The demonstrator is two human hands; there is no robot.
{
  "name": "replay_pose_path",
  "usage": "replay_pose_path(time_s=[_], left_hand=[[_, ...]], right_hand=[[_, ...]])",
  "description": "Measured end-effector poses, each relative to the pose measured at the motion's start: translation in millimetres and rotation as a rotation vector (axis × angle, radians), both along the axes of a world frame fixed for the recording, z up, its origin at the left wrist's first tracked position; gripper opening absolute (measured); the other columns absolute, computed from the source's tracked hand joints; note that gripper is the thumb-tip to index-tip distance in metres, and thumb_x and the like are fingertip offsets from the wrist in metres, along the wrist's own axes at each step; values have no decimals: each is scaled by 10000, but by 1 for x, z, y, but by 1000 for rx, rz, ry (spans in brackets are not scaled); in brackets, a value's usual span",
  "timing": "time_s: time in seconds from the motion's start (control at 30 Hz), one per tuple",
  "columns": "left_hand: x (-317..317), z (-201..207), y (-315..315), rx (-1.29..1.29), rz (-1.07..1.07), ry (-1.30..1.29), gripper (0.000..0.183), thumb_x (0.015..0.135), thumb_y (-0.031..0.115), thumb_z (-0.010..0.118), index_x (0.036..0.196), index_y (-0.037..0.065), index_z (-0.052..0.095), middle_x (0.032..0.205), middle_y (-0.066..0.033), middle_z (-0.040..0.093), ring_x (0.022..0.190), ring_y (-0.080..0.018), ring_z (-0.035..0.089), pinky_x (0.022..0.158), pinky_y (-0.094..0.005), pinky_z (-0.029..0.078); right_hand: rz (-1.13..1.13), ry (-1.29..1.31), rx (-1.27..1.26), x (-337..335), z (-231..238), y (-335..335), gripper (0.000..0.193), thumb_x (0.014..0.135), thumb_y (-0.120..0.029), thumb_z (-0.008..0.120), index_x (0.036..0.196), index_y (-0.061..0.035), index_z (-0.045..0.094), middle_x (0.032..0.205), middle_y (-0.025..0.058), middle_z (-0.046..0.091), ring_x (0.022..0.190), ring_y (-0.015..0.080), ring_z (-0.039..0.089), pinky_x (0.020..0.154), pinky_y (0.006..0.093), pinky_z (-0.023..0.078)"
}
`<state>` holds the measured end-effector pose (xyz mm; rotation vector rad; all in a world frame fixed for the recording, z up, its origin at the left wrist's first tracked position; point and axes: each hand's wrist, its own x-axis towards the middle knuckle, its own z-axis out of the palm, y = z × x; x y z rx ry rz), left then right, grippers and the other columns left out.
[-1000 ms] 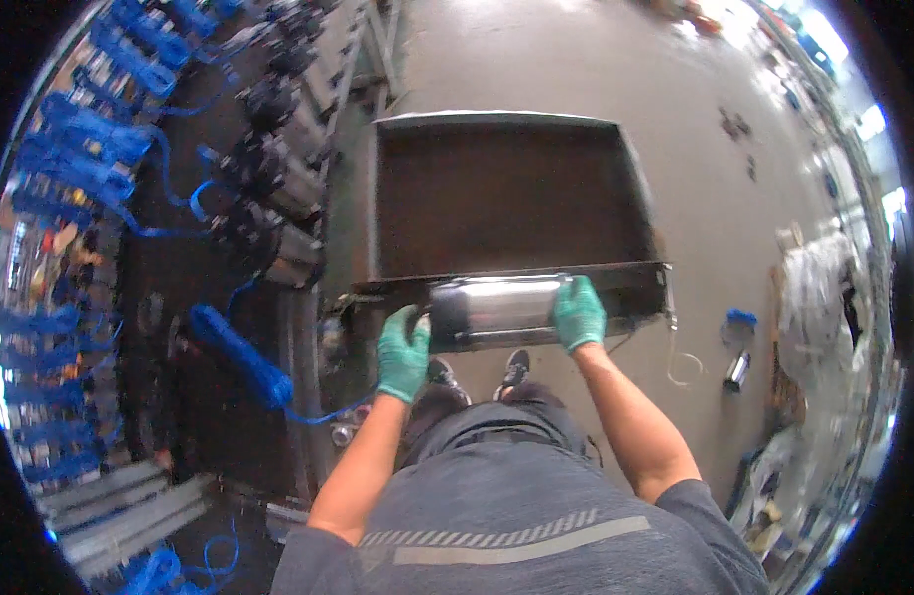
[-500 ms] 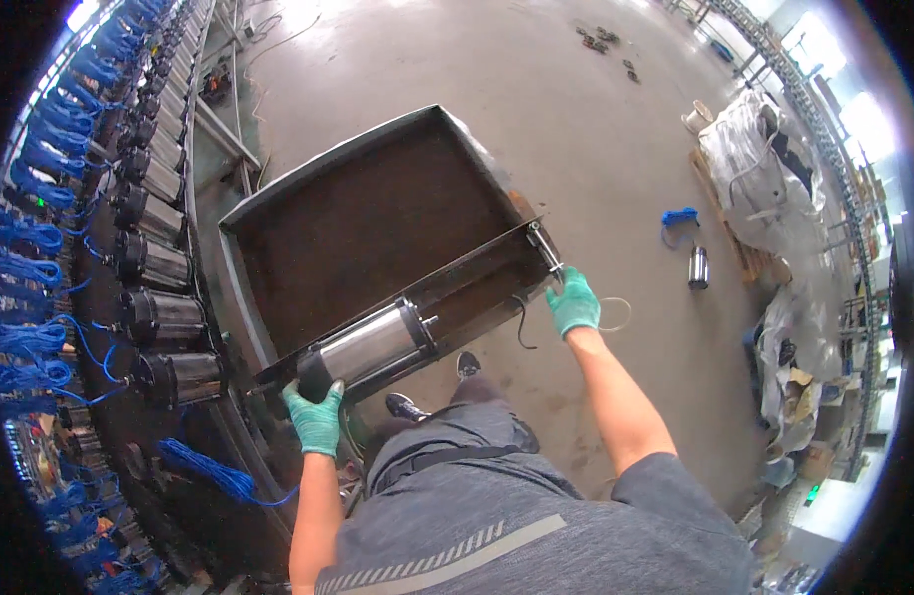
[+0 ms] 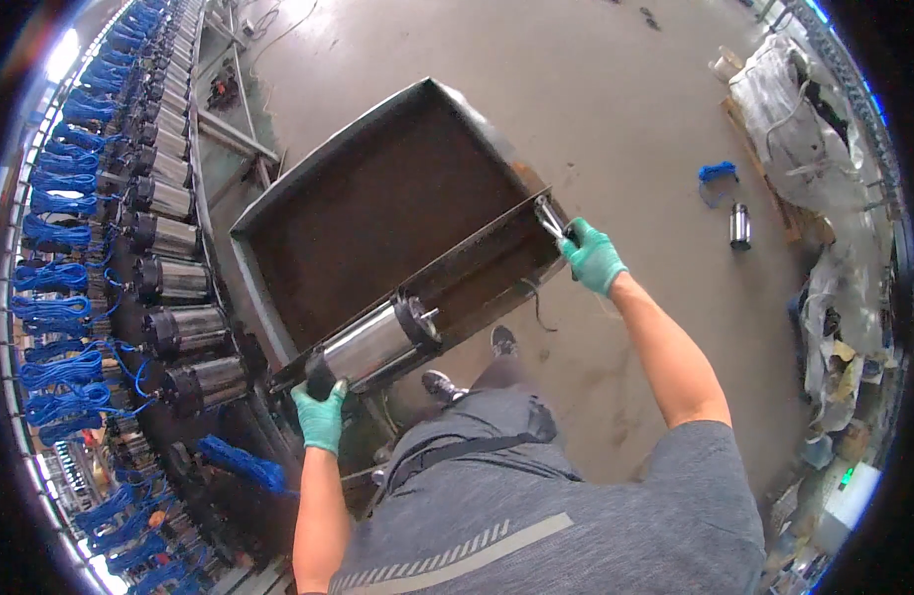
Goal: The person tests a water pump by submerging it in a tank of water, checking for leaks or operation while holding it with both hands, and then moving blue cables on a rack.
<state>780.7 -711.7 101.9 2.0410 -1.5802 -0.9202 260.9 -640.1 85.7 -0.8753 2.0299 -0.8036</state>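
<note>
A silver cylindrical motor point(image 3: 372, 342) with black ends and a short shaft lies tilted in the narrow front trough of a large dark metal tray point(image 3: 308, 180). Its shaft points right. My left hand point(image 3: 320, 415), in a green glove, grips the motor's black left end. At the trough's right end my right hand point(image 3: 593, 257), also gloved in green, closes round a silver tool with a dark handle point(image 3: 553, 220). The tool's exact kind is hard to make out. A dark bent hose or cable point(image 3: 542, 307) hangs from the trough's front edge below that hand.
On the left, a long rack carries a row of similar motors point(image 3: 184, 332) with coiled blue cables point(image 3: 55, 367). A loose blue cable bundle point(image 3: 241, 462) lies nearby. Another motor point(image 3: 739, 227) stands on the floor at right, near plastic-wrapped goods point(image 3: 794, 129) on a pallet.
My right hand has moved from beside the silver tool's end to closing round it. My left hand stays on the motor's end. The whole view has shifted slightly.
</note>
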Motion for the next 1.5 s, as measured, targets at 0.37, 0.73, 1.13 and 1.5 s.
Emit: replay_pose_path(time_s=[0.37,0.73,1.13,1.5], left_hand=[[-2,12,1,71,-38,28,605,846,262,817,1260,7,456,1189,-119,582,1071,-222,550,981,-346,436],[-19,23,1,166,34,144,595,860,247,806,1279,35,440,1191,-81,571,1056,-196,536,977,-328,429],[12,-4,-4,93,-26,94,597,841,201,818,1271,26,443,1196,-114,572,1084,-213,548,984,-347,441],[-5,11,-2,116,3,93,629,833,202,825,1286,36,421,1236,-117,560,1118,-222,538,1002,-356,432]], right_hand=[[86,-580,-317,121,-2,7,257,945,-104,648,1197,-60,620,881,57,658,739,123,589,681,310,522],[139,-413,-477,152,-53,-35,202,920,-58,653,1114,-46,597,972,186,689,867,312,674,791,381,525],[242,-452,-469,148,-52,-52,205,904,-10,666,1100,-58,628,948,119,706,836,174,653,778,329,532],[303,-305,-245,137,-42,-59,258,939,-262,669,1075,-43,659,937,201,694,875,340,671,775,417,519]])
